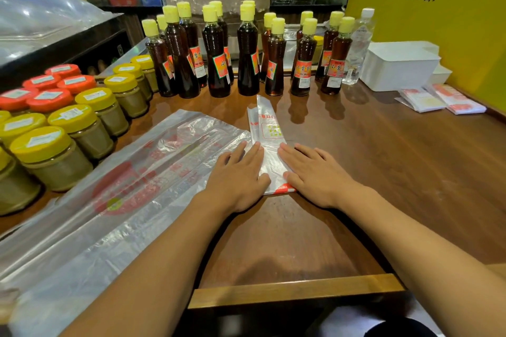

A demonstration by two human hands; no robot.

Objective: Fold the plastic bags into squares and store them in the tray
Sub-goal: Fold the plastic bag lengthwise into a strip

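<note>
Table (369, 161), brown wood. Plastic bag being folded (269, 145), one: a narrow strip at the table's centre, pinned flat by the left hand (235, 178) and right hand (315, 172), both palm down, fingers straight and close together. Unfolded bags (109, 200), a loose stack at left, number unclear. Folded bags (440, 98), two small piles at right. White tray (397, 68), one, behind those piles. Dark oil bottles (247, 52), yellow-capped, about seventeen. Clear bottle (358, 46), one. Yellow-lidded jars (71, 142), about ten; red-lidded jars (52, 87), six.
</note>
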